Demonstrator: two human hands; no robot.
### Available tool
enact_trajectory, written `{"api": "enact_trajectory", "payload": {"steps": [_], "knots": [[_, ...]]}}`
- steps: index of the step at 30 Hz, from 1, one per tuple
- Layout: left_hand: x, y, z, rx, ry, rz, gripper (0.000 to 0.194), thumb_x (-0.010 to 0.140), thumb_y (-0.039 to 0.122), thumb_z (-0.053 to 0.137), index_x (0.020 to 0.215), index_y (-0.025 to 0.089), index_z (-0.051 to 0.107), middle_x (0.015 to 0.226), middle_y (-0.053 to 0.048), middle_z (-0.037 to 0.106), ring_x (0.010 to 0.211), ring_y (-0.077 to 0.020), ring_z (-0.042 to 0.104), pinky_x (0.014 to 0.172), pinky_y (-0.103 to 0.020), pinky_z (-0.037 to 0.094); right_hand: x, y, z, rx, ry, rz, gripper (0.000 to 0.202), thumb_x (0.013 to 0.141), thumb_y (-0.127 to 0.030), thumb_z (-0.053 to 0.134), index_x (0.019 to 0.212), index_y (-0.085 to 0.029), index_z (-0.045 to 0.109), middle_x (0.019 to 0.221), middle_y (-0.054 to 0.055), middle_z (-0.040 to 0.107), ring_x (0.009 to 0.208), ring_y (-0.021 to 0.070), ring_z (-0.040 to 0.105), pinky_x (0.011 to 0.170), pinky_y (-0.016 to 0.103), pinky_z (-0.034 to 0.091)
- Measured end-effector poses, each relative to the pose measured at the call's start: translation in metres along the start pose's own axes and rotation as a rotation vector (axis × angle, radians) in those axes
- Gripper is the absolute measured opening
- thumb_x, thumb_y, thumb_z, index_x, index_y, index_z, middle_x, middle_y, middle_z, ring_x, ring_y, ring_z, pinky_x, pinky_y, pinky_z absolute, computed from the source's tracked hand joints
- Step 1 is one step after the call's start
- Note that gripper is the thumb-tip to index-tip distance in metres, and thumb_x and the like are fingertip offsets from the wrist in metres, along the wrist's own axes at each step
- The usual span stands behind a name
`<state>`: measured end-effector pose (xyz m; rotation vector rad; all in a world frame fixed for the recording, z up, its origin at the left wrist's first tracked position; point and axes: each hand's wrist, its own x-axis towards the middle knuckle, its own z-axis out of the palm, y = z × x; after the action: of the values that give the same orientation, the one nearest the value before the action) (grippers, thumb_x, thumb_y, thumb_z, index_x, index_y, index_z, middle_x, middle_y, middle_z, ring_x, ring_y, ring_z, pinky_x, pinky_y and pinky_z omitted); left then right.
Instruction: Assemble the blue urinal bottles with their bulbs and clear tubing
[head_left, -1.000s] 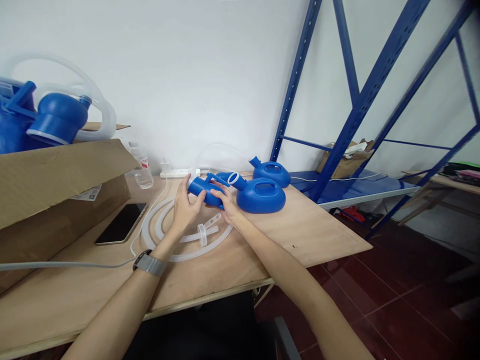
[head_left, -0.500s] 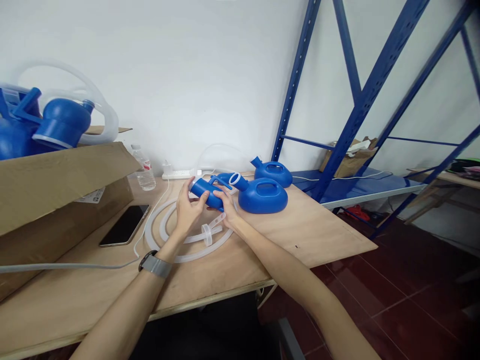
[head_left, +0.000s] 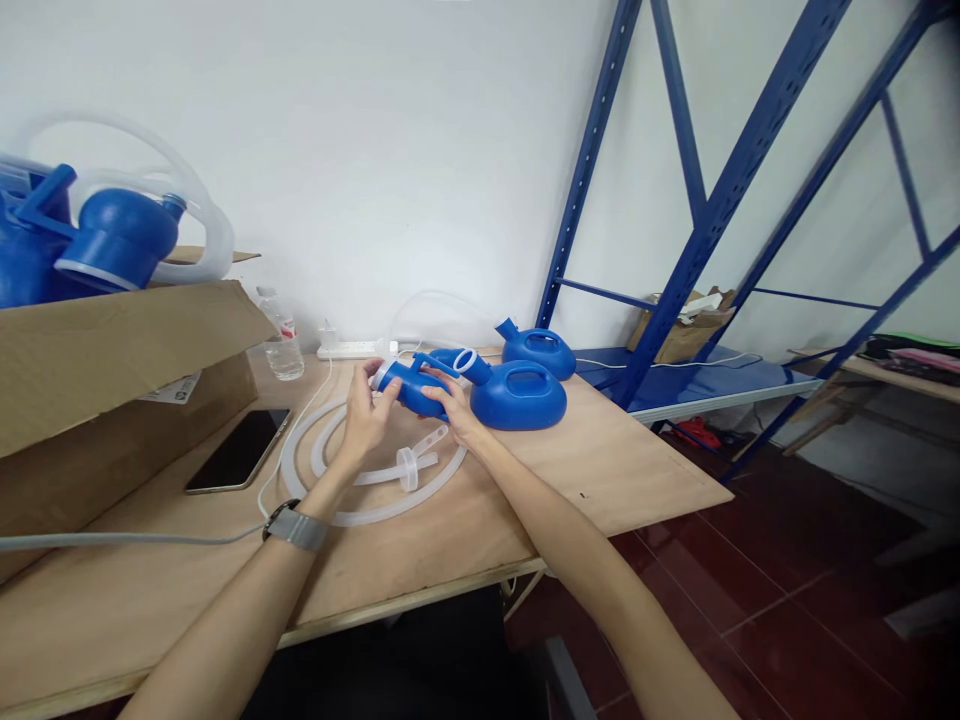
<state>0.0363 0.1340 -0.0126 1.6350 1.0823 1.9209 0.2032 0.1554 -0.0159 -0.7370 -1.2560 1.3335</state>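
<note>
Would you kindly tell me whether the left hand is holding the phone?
No, the left hand and right hand hold the blue container, while the phone lies on the table.

We log one blue plastic vessel (head_left: 411,389), rounded, with a whitish rim (head_left: 379,374) at its wide end. Pose: tipped on its side, rim end to the left and slightly higher. A slim handle (head_left: 437,365) (same blue) runs along the top. We find it raised above the bench (head_left: 525,480), held by fingers (head_left: 439,396) of both hands, far end partly hidden.
</note>
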Motion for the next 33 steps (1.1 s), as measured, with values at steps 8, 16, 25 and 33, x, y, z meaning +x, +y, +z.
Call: {"api": "enact_trajectory", "payload": {"steps": [8,16,25,33], "knots": [[0.022,-0.002,-0.009,-0.338,-0.003,-0.412,0.038,0.073,0.056,0.075,0.09,0.022,0.069,0.085,-0.005,0.074,0.088,-0.0276,0.072,0.08,-0.037,0.055,0.006,0.007,-0.023,-0.113,-0.289,0.086,0.041,0.064,-0.038,0.087,0.103,-0.028,0.082,0.119,0.002,0.077,0.126,0.03,0.065,0.113,0.044,0.051],[0.019,0.001,-0.007,-0.376,-0.185,-0.476,0.031,0.064,0.047,0.077,0.055,0.022,0.061,0.069,-0.004,0.064,0.07,-0.021,0.06,0.069,-0.033,0.051,0.01,0.013,-0.033,-0.088,-0.257,0.087,0.042,0.059,-0.036,0.087,0.1,-0.027,0.081,0.113,0.002,0.078,0.121,0.0303,0.067,0.108,0.044,0.053],[0.018,0.002,-0.005,-0.325,-0.131,-0.529,0.033,0.053,0.046,0.085,0.06,0.02,0.065,0.066,-0.002,0.064,0.065,-0.0191,0.057,0.063,-0.031,0.046,0.007,0.008,-0.028,-0.077,-0.289,0.039,0.043,0.057,-0.032,0.088,0.099,-0.026,0.08,0.116,0.002,0.078,0.128,0.0313,0.063,0.115,0.046,0.048],[0.017,0.012,-0.009,-0.25,-0.163,-0.549,0.025,0.051,0.037,0.079,0.055,0.02,0.061,0.066,0.001,0.063,0.064,-0.014,0.053,0.06,-0.024,0.042,0.009,0.012,-0.029,-0.058,-0.31,0.033,0.049,0.056,-0.033,0.087,0.104,-0.026,0.081,0.12,0.003,0.077,0.127,0.0314,0.063,0.113,0.045,0.048]]}}
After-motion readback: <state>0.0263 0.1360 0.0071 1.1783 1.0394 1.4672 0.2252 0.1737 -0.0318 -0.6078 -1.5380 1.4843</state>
